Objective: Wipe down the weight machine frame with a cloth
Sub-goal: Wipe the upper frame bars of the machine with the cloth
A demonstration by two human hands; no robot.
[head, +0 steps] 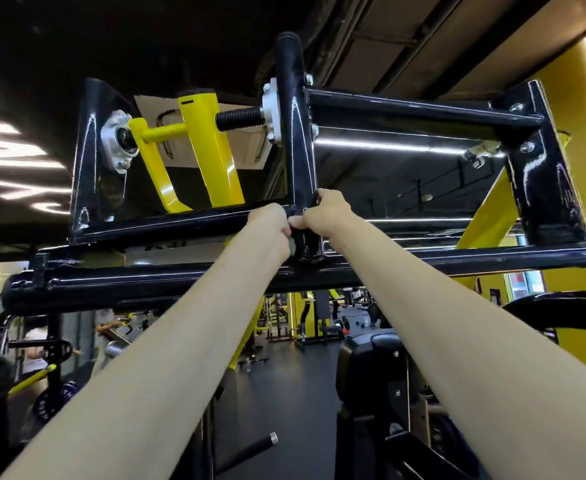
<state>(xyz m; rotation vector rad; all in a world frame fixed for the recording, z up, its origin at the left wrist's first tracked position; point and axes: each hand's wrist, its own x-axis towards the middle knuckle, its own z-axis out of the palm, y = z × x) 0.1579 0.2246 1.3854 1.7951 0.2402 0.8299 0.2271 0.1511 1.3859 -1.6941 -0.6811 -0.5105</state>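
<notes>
The weight machine's glossy black frame (187, 278) spans the view overhead, with a vertical black post (300, 157) rising from the crossbars. Both my arms reach up to the foot of that post. My left hand (270, 230) has its fingers curled, and a small grey bit of cloth (290, 244) shows at its fingertips against the post. My right hand (326, 213) wraps its fingers around the post from the right side. The two hands meet at the joint. Most of the cloth is hidden by my left hand.
Yellow lever arms (215, 150) and a threaded axle (241, 121) hang inside the upper frame. A black padded seat back (371, 358) stands below right. Other gym machines (315, 320) and dark floor lie beyond. A yellow column (575, 109) is at the right.
</notes>
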